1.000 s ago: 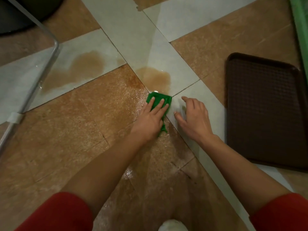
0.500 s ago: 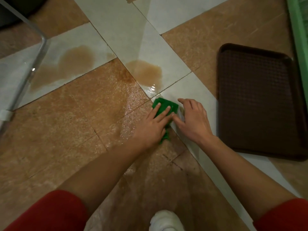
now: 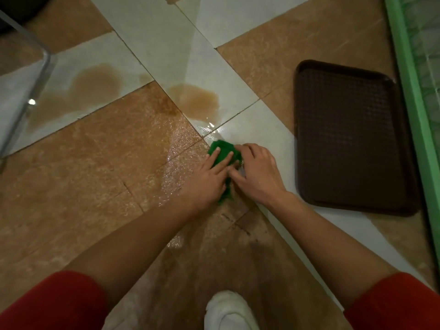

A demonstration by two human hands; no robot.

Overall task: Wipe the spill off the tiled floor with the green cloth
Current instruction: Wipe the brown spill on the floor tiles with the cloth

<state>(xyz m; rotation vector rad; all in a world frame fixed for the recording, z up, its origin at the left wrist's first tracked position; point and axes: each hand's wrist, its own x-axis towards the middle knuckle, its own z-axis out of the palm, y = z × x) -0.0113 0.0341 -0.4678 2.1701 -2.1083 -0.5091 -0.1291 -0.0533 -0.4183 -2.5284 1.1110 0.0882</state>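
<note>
Floor tiles (image 3: 152, 39) glossy, wet sheen; cloth (image 3: 222, 151) fuzzy green fabric; tray (image 3: 352, 136) brown textured plastic, matt

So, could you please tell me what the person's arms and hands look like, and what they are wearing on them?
The left hand and the right hand are bare: no gloves, and no ring, watch or bracelet that I can see. The forearms are uncovered as well. Plain red fabric, apparently short sleeves, shows at the bottom corners of the view: the left sleeve and the right sleeve, with no visible markings.
</note>
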